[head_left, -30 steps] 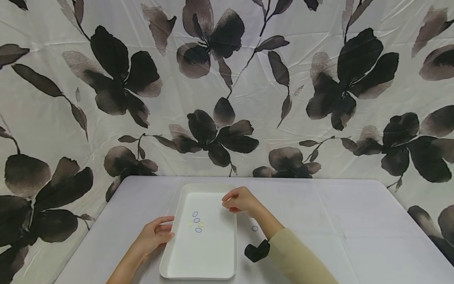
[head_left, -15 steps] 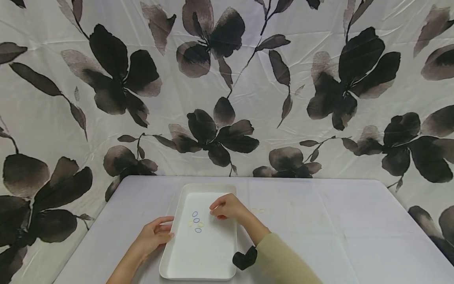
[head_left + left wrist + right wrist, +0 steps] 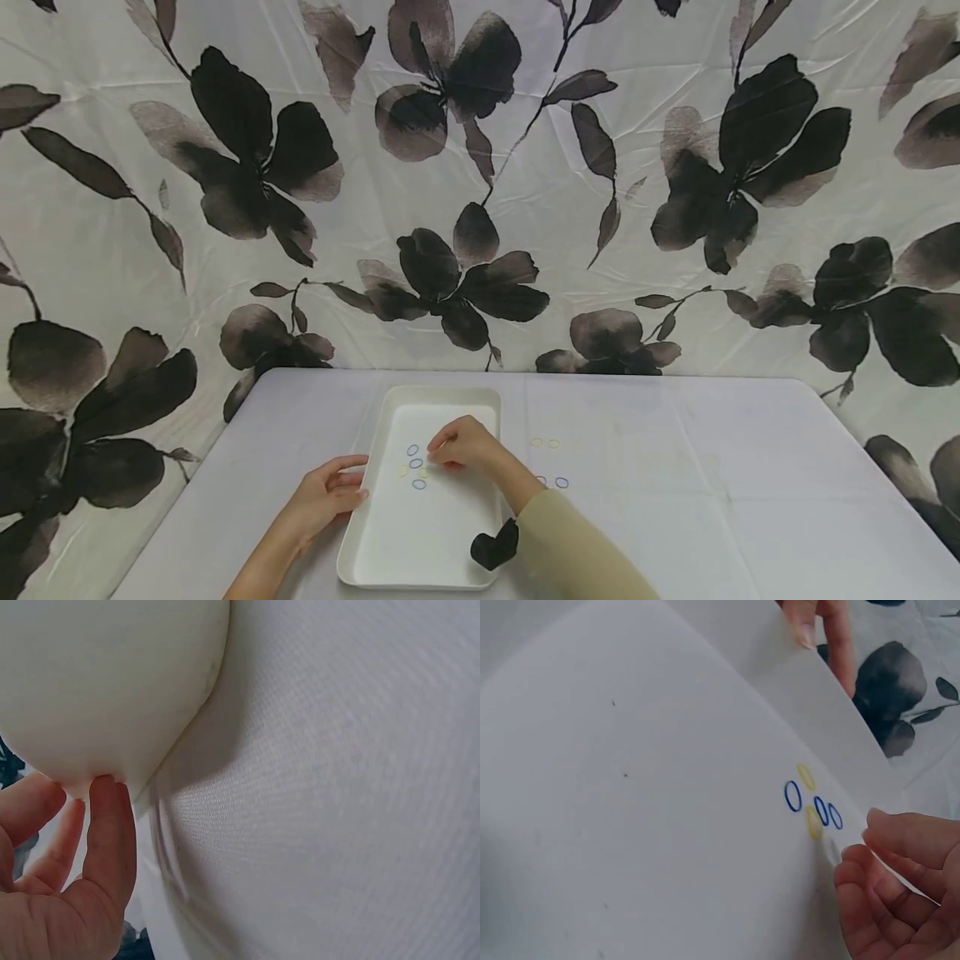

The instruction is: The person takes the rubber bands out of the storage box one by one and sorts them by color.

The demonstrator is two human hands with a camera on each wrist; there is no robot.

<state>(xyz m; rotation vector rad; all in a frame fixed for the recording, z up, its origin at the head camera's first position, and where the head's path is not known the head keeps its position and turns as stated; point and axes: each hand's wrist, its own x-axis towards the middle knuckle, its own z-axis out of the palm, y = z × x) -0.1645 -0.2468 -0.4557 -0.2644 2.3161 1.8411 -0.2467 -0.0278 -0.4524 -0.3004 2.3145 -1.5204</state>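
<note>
A white rectangular tray (image 3: 427, 542) lies on the table. Inside it are several small thin loops like rubber bands: blue loops (image 3: 793, 796) and yellow loops (image 3: 806, 777). My left hand (image 3: 326, 496) rests its fingertips against the tray's left edge; in the left wrist view, the left hand (image 3: 82, 877) touches the outer wall with extended fingers. Over the tray, just right of the loops, is my right hand (image 3: 465, 443), thumb and fingertips brought close together. In the right wrist view, curled fingers of the right hand (image 3: 900, 885) hide whether anything is pinched.
On the white table (image 3: 712, 500), right of the tray, lie two yellow loops (image 3: 553, 443) and two blue loops (image 3: 562, 482), one partly behind the right forearm. A black band-like piece (image 3: 495, 546) hangs beside the right sleeve. Flower-printed cloth (image 3: 450, 167) stands behind.
My right hand has moved left and slightly down, from the tray's right rim to beside the loops inside. Loops on the table have come into sight. The left hand stays put.
</note>
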